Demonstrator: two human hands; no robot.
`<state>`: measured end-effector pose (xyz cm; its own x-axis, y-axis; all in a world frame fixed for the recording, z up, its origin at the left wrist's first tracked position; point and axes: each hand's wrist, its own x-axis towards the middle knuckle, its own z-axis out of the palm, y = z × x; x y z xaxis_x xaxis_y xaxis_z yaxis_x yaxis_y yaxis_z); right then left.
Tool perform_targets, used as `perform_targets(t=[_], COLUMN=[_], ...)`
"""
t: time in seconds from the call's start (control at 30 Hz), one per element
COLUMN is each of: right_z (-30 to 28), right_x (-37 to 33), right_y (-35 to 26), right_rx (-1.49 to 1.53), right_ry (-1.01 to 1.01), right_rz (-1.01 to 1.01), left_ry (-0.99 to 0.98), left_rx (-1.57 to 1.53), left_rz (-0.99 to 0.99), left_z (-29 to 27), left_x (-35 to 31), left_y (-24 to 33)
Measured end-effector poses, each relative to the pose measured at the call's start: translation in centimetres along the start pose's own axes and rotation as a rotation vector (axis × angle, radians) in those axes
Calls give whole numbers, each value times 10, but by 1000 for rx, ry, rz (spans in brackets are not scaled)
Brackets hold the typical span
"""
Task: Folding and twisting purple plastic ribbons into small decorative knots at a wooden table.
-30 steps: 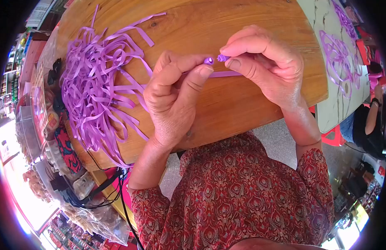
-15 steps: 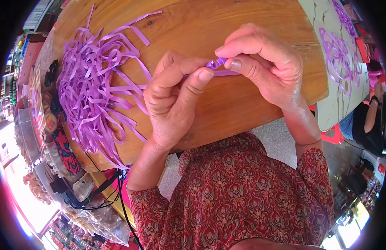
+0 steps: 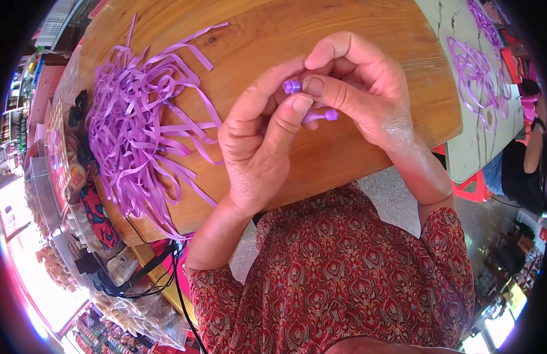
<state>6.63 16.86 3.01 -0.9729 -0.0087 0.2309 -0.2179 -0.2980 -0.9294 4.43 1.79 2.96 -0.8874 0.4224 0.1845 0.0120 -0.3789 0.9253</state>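
Observation:
Over the table, my left hand (image 3: 255, 133) and my right hand (image 3: 373, 97) meet, fingertips almost touching. Between their thumbs and forefingers is a small purple plastic fitting (image 3: 292, 87), rounded and shiny, pinched from both sides. A second purple piece with a narrow neck and a flared tip (image 3: 329, 115) pokes out below the right thumb; its other end is hidden behind my left fingers. Left of my left hand lies a big tangled heap of flat purple ribbons (image 3: 132, 130), some strands reaching toward that hand.
The wooden table (image 3: 273, 35) spans the space beneath my hands. At its right stands a white marbled table (image 3: 471, 156) with more purple ribbon (image 3: 477, 76). A person (image 3: 521, 159) sits beyond it. Bags and boxes crowd the left edge, with black cables (image 3: 161, 283) hanging below.
My hands have come closer together, the right one shifting left. The fitting now stands upright between the fingertips, and the narrow-necked piece has come into sight below. The ribbon strip between the hands no longer shows.

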Motion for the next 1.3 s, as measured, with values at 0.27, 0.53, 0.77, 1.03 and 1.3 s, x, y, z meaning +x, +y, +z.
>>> perform_targets(t=[0.27, 0.53, 0.77, 1.03, 1.3], right_z=[7, 26, 38, -29, -27], right_x=[-13, -36, -30, -25, -24], right_y=[-12, 10, 9, -22, -32], right_rx=[-522, -68, 83, 440, 38], right_ry=[211, 185, 297, 299, 287], right_rz=[-322, -185, -242, -206, -198], left_ry=[140, 243, 184, 77, 51], left_rx=[-163, -70, 136, -47, 38], left_rz=[-5, 24, 158, 220, -45], left_z=[1, 15, 14, -21, -20], left_x=[1, -3, -6, 13, 0], left_y=[5, 3, 3, 23, 30])
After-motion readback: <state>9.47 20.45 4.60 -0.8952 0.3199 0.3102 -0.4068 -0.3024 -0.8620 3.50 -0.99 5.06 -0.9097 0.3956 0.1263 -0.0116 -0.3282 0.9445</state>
